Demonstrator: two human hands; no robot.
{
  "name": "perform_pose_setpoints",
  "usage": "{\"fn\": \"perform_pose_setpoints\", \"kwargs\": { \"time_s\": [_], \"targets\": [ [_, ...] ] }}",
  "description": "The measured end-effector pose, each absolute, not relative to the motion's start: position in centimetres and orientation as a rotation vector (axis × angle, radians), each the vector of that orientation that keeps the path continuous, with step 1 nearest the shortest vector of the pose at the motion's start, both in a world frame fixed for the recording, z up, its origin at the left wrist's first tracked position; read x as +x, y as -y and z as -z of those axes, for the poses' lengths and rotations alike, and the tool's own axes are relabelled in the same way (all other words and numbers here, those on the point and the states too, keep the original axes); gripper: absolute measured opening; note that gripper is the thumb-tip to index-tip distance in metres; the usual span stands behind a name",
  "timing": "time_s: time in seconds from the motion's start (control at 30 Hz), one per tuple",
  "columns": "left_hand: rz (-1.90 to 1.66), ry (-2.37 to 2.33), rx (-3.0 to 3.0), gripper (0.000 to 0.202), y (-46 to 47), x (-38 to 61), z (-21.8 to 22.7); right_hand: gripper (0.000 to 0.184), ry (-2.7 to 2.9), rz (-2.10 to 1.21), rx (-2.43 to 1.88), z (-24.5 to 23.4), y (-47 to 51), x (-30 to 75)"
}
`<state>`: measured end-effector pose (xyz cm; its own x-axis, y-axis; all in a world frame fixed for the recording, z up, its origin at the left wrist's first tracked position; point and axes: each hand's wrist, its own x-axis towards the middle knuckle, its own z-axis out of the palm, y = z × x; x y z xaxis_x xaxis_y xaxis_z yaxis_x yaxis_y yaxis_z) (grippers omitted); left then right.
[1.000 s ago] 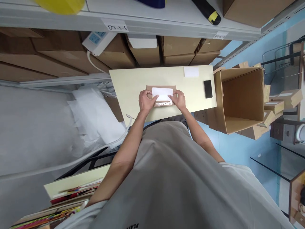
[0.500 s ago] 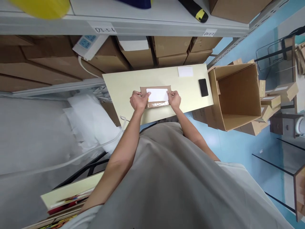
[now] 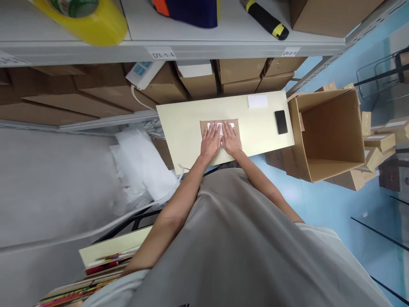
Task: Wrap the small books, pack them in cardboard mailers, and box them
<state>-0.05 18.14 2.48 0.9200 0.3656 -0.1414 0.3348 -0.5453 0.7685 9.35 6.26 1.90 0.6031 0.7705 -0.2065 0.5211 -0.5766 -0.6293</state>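
Note:
A small brown cardboard box [image 3: 203, 124] lies on the pale yellow board [image 3: 183, 128], with a white label [image 3: 236, 125] on its upper face. My left hand [image 3: 211, 140] rests flat over the label's left part, fingers stretched out. Beside it my right hand [image 3: 230, 138] presses flat over the right part, fingers also extended. The two hands nearly meet at the middle and cover most of the label and the box's near side. Neither hand grips anything.
A black phone [image 3: 281, 122] and a white paper [image 3: 257, 101] lie on the board's right part. Right of it stands a large open carton [image 3: 332, 128]. Above, the shelf [image 3: 191, 47] carries a yellow tape roll [image 3: 105, 25] and a black-handled tool [image 3: 266, 19]. White wrapping sheets [image 3: 143, 166] lie left.
Both hands let go of the label's side edges and moved inward, now lying flat on top of it. The camera view has shifted slightly, so the scene sits further right and lower.

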Motion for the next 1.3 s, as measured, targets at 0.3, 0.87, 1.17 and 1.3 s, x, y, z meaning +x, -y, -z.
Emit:
{"fn": "perform_pose_setpoints", "kwargs": {
  "time_s": [0.3,0.87,1.17,1.3],
  "targets": [
    [0.031,-0.608,2.297,0.077,-20.3,-1.3,-1.8,0.073,1.035,-0.547,-2.404,-1.7,-5.3,10.3],
    [0.245,-0.579,2.499,0.079,-23.0,-2.8,-2.1,0.072,1.091,-0.615,-2.745,-3.1,-3.4,12.2],
    [0.252,-0.651,2.500,0.084,-21.8,-2.3,-2.8,0.093,1.004,-0.646,-2.789,-3.7,-5.5,10.9],
    [0.218,-0.728,2.459,0.083,-21.0,-1.8,-3.0,0.091,0.966,-0.668,-2.795,-3.3,-6.1,10.4]
  ]
}}
